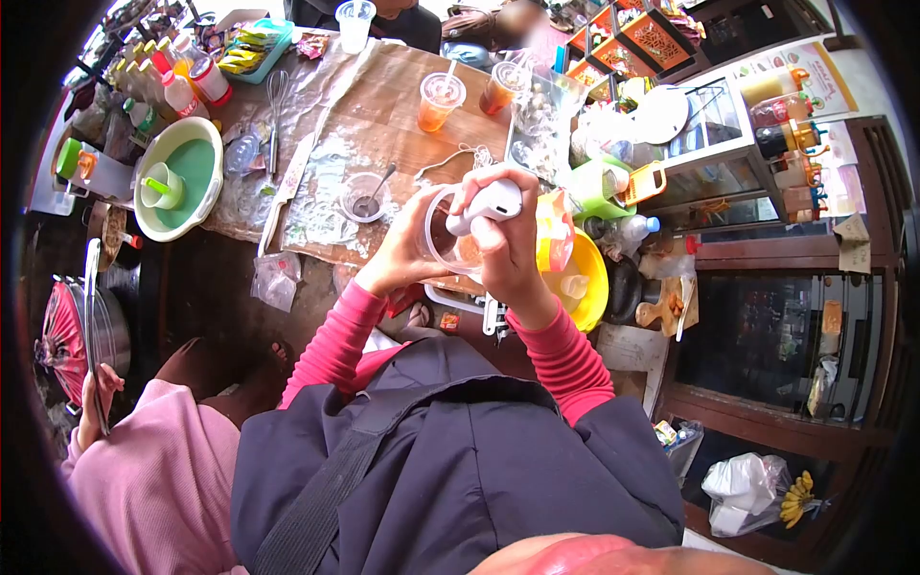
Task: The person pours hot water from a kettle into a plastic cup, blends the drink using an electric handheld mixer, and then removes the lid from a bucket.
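My left hand (402, 247) is wrapped round the side of a clear plastic cup (440, 228), tilted over the table's front edge. Closed round a white rounded handheld device (495, 201), my right hand (508, 244) is at the cup's right side. Something orange-brown shows low in the cup; the device's lower end is hidden by my fingers. Behind and left of my hands, a clear cup with a spoon (365, 197) rests on the wooden table (383, 105). Two iced drinks, one orange (439, 103) and one darker (502, 88), stand farther back.
A basin of green liquid (196, 177), a knife (287, 192) and a whisk (277, 105) are at the left. A yellow basin (591, 278) sits right of my hands, near a glass case (714, 172). Another person's hand (101, 393) holds a lid at far left.
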`<act>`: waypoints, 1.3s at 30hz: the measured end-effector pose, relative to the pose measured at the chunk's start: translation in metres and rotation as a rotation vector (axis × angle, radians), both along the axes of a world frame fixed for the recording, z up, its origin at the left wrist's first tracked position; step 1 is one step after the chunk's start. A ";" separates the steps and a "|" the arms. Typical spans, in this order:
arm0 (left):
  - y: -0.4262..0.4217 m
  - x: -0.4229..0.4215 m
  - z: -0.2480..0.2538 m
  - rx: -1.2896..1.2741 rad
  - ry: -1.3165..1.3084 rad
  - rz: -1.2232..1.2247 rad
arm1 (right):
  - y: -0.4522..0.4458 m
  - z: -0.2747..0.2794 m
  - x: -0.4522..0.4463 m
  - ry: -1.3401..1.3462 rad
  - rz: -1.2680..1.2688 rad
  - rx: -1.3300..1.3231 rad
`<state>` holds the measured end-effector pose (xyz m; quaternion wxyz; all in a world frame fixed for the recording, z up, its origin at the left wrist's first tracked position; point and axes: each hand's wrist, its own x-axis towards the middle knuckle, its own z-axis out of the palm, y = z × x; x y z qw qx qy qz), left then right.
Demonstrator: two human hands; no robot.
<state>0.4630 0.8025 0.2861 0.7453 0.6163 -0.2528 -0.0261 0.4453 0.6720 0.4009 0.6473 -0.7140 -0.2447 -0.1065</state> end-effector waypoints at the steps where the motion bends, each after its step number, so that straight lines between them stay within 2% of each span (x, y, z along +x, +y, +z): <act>1: -0.001 0.001 0.000 -0.029 0.002 -0.014 | 0.002 -0.001 0.000 0.001 0.000 -0.001; 4: 0.002 -0.002 0.012 0.019 -0.051 0.021 | 0.007 0.001 0.001 -0.078 -0.066 0.031; 7: 0.002 -0.001 0.011 0.007 0.007 -0.013 | 0.003 0.004 0.001 0.026 0.041 0.059; 10: 0.003 -0.001 0.019 0.044 -0.038 0.006 | -0.001 0.001 0.001 0.003 0.047 -0.035; 12: 0.000 -0.001 0.016 0.003 -0.037 -0.007 | 0.000 -0.004 0.005 -0.082 -0.057 -0.076; 14: 0.002 -0.002 0.017 -0.029 -0.004 -0.021 | 0.005 -0.001 0.004 -0.071 -0.066 -0.032; 16: 0.003 -0.002 0.019 -0.024 -0.016 -0.012 | 0.009 0.005 0.002 0.084 0.034 0.198; 20: 0.005 -0.001 0.020 0.033 0.006 -0.045 | 0.002 0.006 0.002 0.046 0.017 0.042; 22: 0.003 0.002 0.019 -0.073 -0.025 -0.051 | 0.003 0.005 0.007 0.017 -0.005 0.045; 24: 0.006 0.006 0.020 -0.035 -0.040 -0.067 | 0.004 0.007 0.009 -0.012 -0.028 0.048; 26: 0.009 0.007 0.027 -0.018 -0.110 -0.062 | 0.003 0.015 0.009 0.158 0.082 0.238; 27: 0.008 0.008 0.024 -0.111 0.045 -0.164 | 0.000 0.019 0.011 0.181 0.081 0.190; 28: 0.007 0.015 0.027 -0.126 0.014 -0.210 | -0.001 0.023 0.015 0.158 0.094 0.196; 30: 0.015 0.025 0.042 -0.152 0.237 -0.426 | -0.013 0.035 0.030 0.034 0.080 -0.003; 33: 0.011 0.047 0.061 -0.327 0.128 -0.545 | -0.009 0.066 0.044 0.031 0.145 0.140; 34: 0.013 0.062 0.064 -0.106 -0.085 -0.402 | -0.010 0.077 0.049 0.058 0.154 0.168; 36: 0.014 0.077 0.076 -0.063 0.014 -0.512 | -0.014 0.095 0.055 0.194 0.182 0.381; 38: 0.010 0.090 0.078 -0.018 -0.057 -0.468 | -0.015 0.114 0.063 0.216 0.185 0.442; 39: 0.004 0.091 0.083 -0.064 -0.059 -0.454 | -0.011 0.119 0.063 0.215 0.099 0.487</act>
